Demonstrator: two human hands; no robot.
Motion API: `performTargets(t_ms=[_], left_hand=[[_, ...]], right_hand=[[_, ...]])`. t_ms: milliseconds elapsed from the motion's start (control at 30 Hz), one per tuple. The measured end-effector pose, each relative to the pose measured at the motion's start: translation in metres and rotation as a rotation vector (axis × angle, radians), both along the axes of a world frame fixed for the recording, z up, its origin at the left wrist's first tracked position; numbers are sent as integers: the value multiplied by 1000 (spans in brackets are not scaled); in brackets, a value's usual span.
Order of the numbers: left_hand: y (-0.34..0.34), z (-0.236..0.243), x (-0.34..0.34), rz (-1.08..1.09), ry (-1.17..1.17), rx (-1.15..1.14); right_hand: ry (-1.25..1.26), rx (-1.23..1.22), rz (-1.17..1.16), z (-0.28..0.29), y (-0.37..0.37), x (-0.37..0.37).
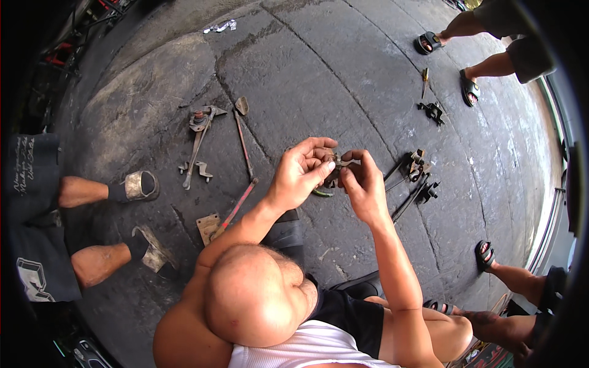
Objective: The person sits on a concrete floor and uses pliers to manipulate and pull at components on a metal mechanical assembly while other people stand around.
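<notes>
My left hand (299,176) and my right hand (368,189) meet in front of me, fingers bent. Between their fingertips is a small dark metal part (334,178), partly covered by the fingers; its exact kind I cannot make out. Both hands pinch it, the left thumb lying across its near side. Just below it a short green curved piece (323,193) shows; whether it belongs to the part is unclear.
On the grey paved floor, left, lie a rusty lever assembly (199,122), a red rod (242,138) and a red bar at a rusty plate (208,229). Right are dark metal brackets (417,165), a black bracket (433,113) and a screwdriver (425,80). People's feet surround me.
</notes>
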State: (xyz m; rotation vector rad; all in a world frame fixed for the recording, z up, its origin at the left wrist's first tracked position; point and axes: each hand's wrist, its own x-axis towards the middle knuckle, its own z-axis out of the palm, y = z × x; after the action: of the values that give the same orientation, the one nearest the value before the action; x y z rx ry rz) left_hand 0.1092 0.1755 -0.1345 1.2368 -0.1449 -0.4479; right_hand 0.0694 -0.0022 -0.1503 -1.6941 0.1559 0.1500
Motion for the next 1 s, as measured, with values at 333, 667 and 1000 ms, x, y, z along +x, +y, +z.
performTargets(t_ms=[333, 667, 1000], left_hand=[[-3, -12, 9, -75, 81, -175], [4, -23, 15, -108, -22, -184], [28, -34, 12, -125, -6, -208]], right_hand=[[-275, 106, -59, -46, 9, 4], [-317, -227, -84, -53, 27, 0], [-379, -232, 95, -33, 31, 15]])
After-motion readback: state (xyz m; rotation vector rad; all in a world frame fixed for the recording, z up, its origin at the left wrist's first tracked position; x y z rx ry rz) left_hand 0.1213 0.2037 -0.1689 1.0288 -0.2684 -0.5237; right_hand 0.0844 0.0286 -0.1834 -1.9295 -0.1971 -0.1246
